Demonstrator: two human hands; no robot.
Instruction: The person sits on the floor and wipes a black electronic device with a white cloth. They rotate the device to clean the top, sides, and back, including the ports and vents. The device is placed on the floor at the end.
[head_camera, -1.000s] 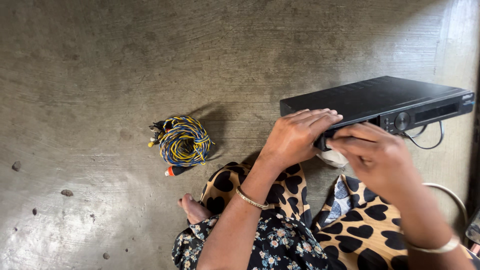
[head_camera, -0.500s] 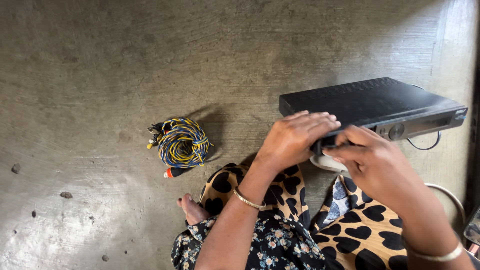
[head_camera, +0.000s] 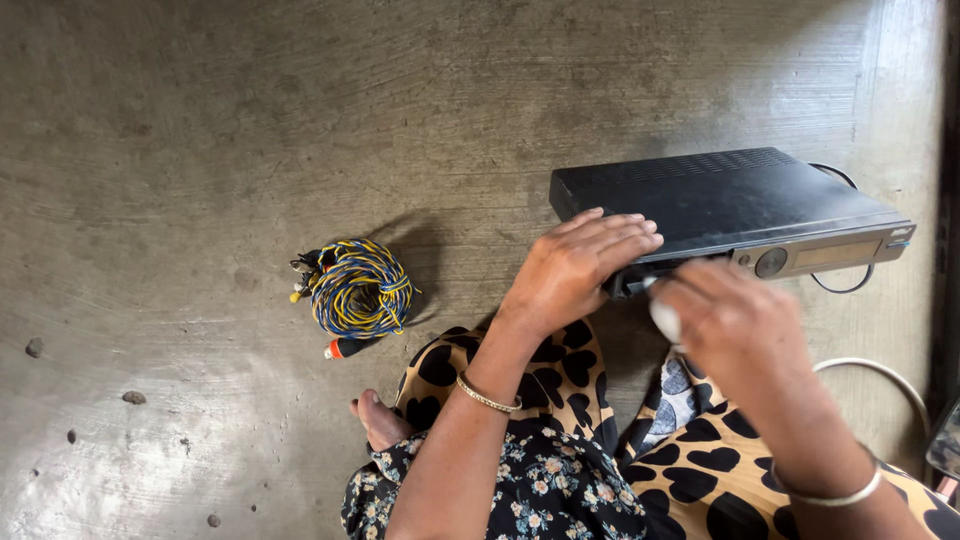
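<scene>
Fingers of the left hand (head_camera: 575, 268) lie flat, pressing the black set-top box (head_camera: 720, 203) on the concrete floor (head_camera: 200, 150). Right hand (head_camera: 725, 320) pinches a white cloth (head_camera: 665, 321) at the box's front edge; a coiled blue-and-yellow cable (head_camera: 355, 288) lies well apart.

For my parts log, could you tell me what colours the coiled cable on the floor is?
The cable is blue and yellow twisted, with a red-tipped plug; head view.

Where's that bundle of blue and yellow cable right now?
In the head view, the coiled cable bundle lies on the concrete floor, left of centre, apart from the left hand and the black box.
</scene>
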